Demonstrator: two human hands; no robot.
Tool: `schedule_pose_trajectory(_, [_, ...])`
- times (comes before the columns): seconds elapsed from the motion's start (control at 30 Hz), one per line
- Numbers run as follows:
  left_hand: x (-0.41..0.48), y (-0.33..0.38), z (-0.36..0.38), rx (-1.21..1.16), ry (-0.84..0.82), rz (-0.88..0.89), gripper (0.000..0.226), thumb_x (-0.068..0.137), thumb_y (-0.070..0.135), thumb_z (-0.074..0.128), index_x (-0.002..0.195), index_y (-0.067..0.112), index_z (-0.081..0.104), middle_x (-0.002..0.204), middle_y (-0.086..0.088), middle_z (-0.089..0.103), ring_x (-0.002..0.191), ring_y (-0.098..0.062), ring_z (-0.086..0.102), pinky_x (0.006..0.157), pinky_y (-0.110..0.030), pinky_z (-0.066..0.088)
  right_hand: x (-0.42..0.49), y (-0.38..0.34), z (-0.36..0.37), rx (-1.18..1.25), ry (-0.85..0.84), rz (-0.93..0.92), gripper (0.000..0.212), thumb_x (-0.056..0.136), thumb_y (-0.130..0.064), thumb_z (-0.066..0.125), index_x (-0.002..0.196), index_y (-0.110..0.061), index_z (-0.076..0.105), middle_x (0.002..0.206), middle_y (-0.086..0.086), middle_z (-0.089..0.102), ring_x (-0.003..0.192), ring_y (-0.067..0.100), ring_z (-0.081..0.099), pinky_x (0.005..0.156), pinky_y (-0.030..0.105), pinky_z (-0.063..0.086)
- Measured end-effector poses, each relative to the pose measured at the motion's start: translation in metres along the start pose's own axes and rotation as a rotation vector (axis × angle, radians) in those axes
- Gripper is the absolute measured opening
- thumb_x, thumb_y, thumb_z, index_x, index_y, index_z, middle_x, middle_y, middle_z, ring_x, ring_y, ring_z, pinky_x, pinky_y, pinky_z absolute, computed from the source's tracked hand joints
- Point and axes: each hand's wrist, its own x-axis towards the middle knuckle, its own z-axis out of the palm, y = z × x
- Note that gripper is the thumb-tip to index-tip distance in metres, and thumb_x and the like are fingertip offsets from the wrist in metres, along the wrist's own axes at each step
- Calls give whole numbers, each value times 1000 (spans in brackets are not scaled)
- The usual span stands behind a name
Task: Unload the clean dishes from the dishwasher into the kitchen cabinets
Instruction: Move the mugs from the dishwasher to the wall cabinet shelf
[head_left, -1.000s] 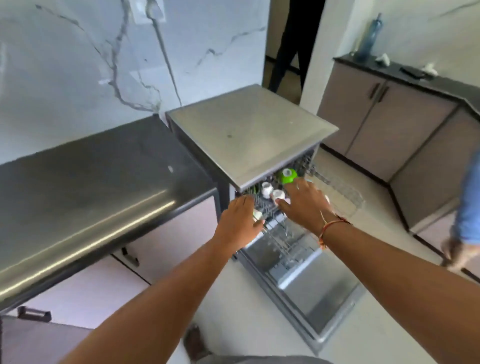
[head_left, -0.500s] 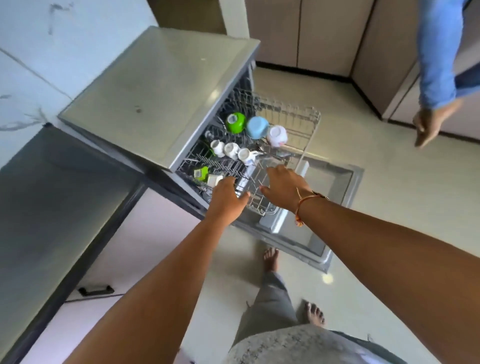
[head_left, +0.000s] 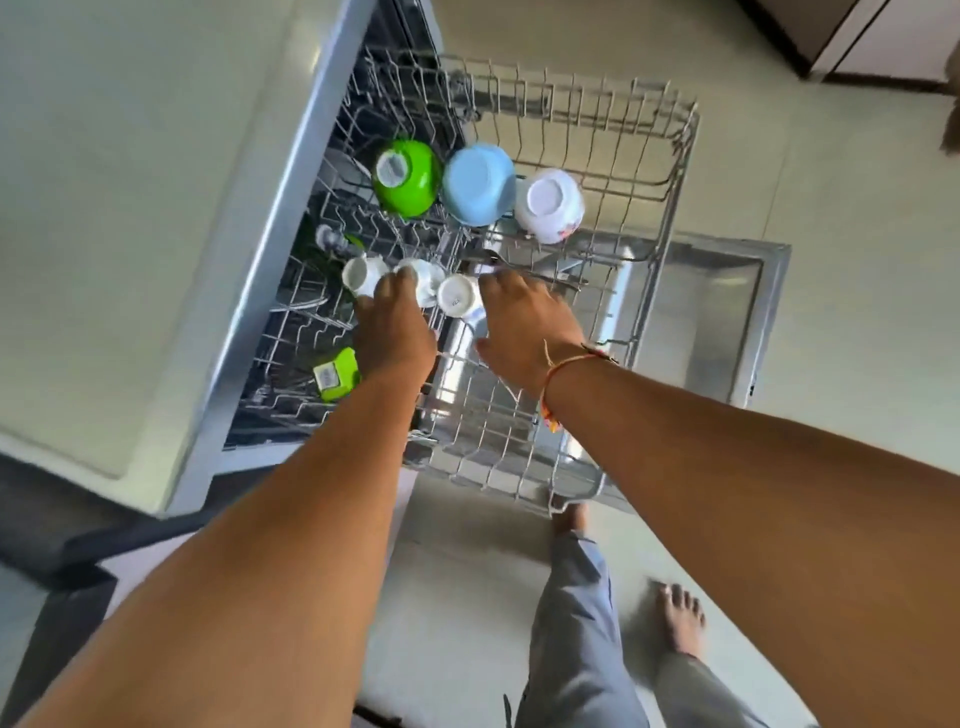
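The dishwasher's wire upper rack (head_left: 681, 156) is pulled out over the open door (head_left: 727, 317). Upside down in it sit a green bowl (head_left: 406, 176), a blue bowl (head_left: 480, 184) and a white bowl (head_left: 550, 205). In front of them stand three small white cups, left (head_left: 360, 273), middle (head_left: 428, 280) and right (head_left: 458, 297). My left hand (head_left: 395, 335) lies over the left and middle cups, fingertips touching them; its grip is hidden. My right hand (head_left: 524, 322), with an orange thread on the wrist, is spread beside the right cup.
A small green container (head_left: 336, 375) lies at the rack's near left. The dishwasher's steel top (head_left: 156, 208) fills the left, with a dark counter (head_left: 47, 525) below it. Cabinets (head_left: 883, 41) and another person's hand (head_left: 953, 130) are at the top right. My bare feet (head_left: 681, 618) stand on the floor.
The rack has come out from under the dishwasher top. Both my hands left its front rim and reached forward to the small white cups. My view tilted down.
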Motion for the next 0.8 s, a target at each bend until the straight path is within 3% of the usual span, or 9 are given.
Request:
schedule_pose_trajectory(0.13, [41, -13, 20, 84, -7, 41, 74, 83, 13, 73, 145, 19, 34, 147, -1, 43, 127, -36, 42, 90, -45, 46, 50, -4, 21, -62, 3, -39, 68, 81, -33, 71, 141, -19, 40, 142, 4, 48, 131, 30, 45, 102, 44, 41])
schedule_pose_trajectory(0.33, [67, -24, 35, 178, 92, 125, 73, 82, 16, 74, 145, 20, 36, 139, -2, 51, 122, -34, 47, 80, -45, 52, 76, -9, 45, -125, -12, -51, 60, 84, -29, 68, 138, -26, 43, 132, 2, 56, 126, 31, 48, 99, 46, 41])
schedule_pose_trajectory(0.53, [85, -30, 36, 132, 12, 122, 71, 79, 24, 79, 140, 20, 41, 134, -5, 57, 124, -34, 46, 86, -46, 48, 90, -11, 54, -133, 55, -33, 40, 86, -19, 63, 124, -27, 53, 118, 1, 64, 116, 32, 54, 92, 44, 44])
schedule_pose_trajectory(0.67, [87, -26, 34, 99, 53, 109, 63, 76, 23, 81, 131, 21, 50, 124, -6, 62, 117, -33, 52, 81, -43, 48, 87, -9, 49, -106, 45, -54, 44, 81, -25, 68, 122, -26, 54, 116, -1, 65, 116, 32, 54, 92, 44, 43])
schedule_pose_trajectory(0.8, [75, -26, 24, 33, 63, 39, 71, 70, 21, 85, 132, 21, 50, 127, -8, 59, 119, -33, 50, 84, -45, 51, 76, -9, 39, -42, 80, -57, 52, 78, -29, 69, 127, -27, 53, 120, -2, 64, 117, 32, 54, 92, 42, 44])
